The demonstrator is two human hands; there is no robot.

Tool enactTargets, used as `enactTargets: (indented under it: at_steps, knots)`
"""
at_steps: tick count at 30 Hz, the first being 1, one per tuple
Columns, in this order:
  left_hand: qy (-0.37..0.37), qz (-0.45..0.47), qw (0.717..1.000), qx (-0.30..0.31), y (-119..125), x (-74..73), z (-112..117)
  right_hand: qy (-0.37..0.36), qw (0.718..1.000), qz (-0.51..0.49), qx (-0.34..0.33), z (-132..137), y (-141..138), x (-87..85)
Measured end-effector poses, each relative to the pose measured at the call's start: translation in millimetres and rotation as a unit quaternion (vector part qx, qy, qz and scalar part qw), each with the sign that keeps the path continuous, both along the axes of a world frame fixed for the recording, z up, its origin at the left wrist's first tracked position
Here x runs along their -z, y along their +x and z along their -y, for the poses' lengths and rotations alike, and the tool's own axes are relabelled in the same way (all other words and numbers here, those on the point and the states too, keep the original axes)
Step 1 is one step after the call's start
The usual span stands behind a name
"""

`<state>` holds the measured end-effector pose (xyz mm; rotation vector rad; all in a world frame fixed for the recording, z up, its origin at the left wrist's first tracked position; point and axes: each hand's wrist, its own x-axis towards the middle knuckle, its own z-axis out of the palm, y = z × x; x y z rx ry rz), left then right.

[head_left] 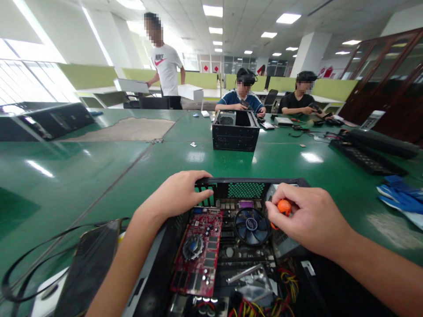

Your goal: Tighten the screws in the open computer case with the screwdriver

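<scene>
An open black computer case (254,180) lies in front of me with its insides showing. My left hand (183,191) rests at its far left corner, fingers hooked over the rim and thumb inside the edge. Closed around an orange-handled screwdriver (284,207), my right hand (304,215) is above the case's right side by the power supply; the screwdriver's tip is hidden. Inside the case sit a red graphics card (201,251) on the left and a black cooling fan (252,225) near the middle. Coloured cables (289,284) and a silver metal part (247,275) are nearer me.
Another black case (235,136) stands across the green table (132,163). Two seated people (243,99) work opposite, and a standing person (165,66) is behind. Blue gloves (401,198) lie right; a dark panel (90,264) and black cable (20,264) lie left.
</scene>
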<state>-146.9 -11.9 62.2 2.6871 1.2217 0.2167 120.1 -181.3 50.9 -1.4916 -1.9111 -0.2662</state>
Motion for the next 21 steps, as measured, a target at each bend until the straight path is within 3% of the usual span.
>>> enactTargets:
  at_steps: [21]
  knots:
    - [-0.004, 0.008, 1.000, 0.005, 0.5, 2.0, -1.3, -0.022, 1.000, -0.021, 0.001, 0.4, 0.8, -0.5]
